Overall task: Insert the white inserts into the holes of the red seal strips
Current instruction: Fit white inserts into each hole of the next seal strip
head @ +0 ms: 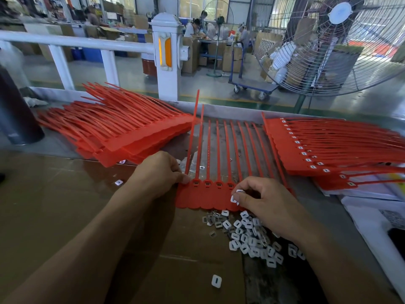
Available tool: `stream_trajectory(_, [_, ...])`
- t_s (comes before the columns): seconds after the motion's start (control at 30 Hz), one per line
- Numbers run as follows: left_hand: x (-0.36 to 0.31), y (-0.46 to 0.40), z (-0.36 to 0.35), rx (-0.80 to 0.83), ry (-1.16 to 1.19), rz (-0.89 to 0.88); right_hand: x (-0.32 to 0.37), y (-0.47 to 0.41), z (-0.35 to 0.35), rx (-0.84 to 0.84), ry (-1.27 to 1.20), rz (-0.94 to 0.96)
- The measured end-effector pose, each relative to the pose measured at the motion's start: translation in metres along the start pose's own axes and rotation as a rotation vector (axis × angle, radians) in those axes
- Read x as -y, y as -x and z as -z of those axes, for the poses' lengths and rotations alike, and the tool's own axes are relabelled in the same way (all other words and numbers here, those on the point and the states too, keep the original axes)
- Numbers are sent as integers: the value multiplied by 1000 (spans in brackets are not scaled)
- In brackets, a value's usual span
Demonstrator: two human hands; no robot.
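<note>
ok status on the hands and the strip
Left hand pinches seal strip corner. Right hand holds white inserts over the strip. Four holes visible, still empty. Nothing in the way.

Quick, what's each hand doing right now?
Left hand: pinching the left edge of the red plastic seal strip sheet.
Right hand: holding small white plastic inserts.

seal strips (210, 194): red | inserts (252, 235): white | cardboard (65, 194): brown | railing (76, 41): white
</note>
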State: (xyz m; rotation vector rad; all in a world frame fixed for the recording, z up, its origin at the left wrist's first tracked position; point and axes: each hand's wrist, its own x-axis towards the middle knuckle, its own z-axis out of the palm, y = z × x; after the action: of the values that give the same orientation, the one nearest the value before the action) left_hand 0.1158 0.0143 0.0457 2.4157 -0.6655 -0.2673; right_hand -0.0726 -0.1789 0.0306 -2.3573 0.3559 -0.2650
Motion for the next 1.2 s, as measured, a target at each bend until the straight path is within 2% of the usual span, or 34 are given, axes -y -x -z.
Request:
stream_trajectory(0.23, [3,4,9,75,15,-33,2,4,3,11,-25,-35])
stream_trajectory(0.5, [-3,3,5,50,-32,20,19,-8,17,77,-18,-132])
stream_trajectory(0.67, [-5,4,4,28,-89,10,37,-22,14,134,-32,-83])
stream_trajectory(0.87, [-1,6,4,-70,-136,-55,28,-23,-16,-45,-257,-73])
stream_trajectory(1.0, [-8,10,-4,-191,26,-186,21,-21,-19,-109,-430,-82])
stream_trajectory(1.1, [-17,16,-11,-155,208,-347,22,-22,-18,-121,-603,-95])
stream_trajectory(1.2, [-22,19,-19,-96,250,-478,22,-22,-20,-107,-716,-110])
